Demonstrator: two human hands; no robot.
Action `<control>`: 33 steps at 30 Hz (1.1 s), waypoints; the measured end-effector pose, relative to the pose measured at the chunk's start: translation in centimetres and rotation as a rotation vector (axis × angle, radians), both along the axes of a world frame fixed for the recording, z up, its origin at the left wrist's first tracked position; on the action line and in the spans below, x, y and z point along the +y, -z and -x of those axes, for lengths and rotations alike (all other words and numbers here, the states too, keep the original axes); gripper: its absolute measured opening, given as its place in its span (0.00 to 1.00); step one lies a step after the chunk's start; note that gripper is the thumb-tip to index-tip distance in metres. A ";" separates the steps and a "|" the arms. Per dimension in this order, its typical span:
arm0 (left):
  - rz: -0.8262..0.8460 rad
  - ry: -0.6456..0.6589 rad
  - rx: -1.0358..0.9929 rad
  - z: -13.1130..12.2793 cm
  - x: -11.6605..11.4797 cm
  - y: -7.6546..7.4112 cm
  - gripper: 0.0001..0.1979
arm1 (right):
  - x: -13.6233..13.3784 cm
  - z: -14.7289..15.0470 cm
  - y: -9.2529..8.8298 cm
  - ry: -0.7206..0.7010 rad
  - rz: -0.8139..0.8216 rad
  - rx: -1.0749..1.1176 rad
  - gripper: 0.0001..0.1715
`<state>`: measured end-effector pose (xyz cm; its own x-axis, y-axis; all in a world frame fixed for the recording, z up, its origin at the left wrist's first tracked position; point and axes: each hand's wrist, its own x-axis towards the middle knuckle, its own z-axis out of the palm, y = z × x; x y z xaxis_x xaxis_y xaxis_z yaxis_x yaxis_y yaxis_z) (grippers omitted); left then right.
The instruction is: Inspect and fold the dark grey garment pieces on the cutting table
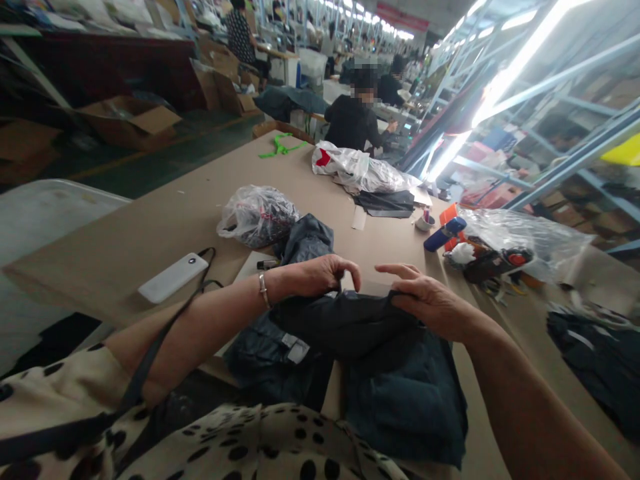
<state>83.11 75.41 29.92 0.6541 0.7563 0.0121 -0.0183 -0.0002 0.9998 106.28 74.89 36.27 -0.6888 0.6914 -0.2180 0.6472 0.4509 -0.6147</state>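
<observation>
A dark grey-blue garment (350, 347) lies bunched on the brown table (150, 227) just in front of me, a small grey label showing on its left part. My left hand (323, 275) curls over the garment's top edge, fingers bent and gripping the fabric; a bracelet sits on its wrist. My right hand (425, 297) rests on the same edge further right, thumb and lower fingers pinching the cloth while the index finger points left. Another dark piece of cloth (305, 240) lies crumpled just beyond my left hand.
A white power bank (173, 277) with a black cable lies at left. Clear plastic bags (257, 217) with dark contents sit mid-table, another bag (360, 170) further back. A blue and orange bottle (445, 233) and tools (493, 263) lie at right. A person in black (355, 120) sits at the far end.
</observation>
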 end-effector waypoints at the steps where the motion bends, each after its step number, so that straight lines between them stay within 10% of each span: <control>1: 0.197 0.009 -0.118 -0.5 -0.3 -0.4 0.12 | 0.2 -0.3 0.1 0.022 0.063 0.064 0.16; 4: 0.526 0.031 -0.383 -1.7 -0.7 -1.0 0.17 | -0.5 -2.1 1.0 0.147 0.379 0.157 0.22; 7: 0.369 -0.077 -0.337 -1.9 0.1 1.0 0.20 | -3.0 -6.5 2.6 0.536 0.448 0.164 0.26; 11: -0.132 -0.341 0.539 -0.2 0.5 7.1 0.10 | -7.6 -16.4 5.6 1.136 0.280 0.130 0.30; 16: -0.251 -0.237 1.013 -0.4 -3.5 15.0 0.23 | -10.9 -22.8 10.6 1.069 -0.224 -0.302 0.34; 24: -0.202 -0.223 1.187 -2.4 -5.1 19.4 0.14 | -7.4 -3.3 15.3 0.362 -0.214 -0.128 0.16; 33: -0.291 -0.159 0.833 2.8 -3.8 11.9 0.05 | 0.0 7.3 16.3 -0.165 -0.571 -0.278 0.25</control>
<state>80.30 71.59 18.05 0.4241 0.8799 -0.2142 0.7353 -0.1965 0.6486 98.95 74.90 20.02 -0.7666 0.6413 -0.0330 0.6418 0.7638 -0.0686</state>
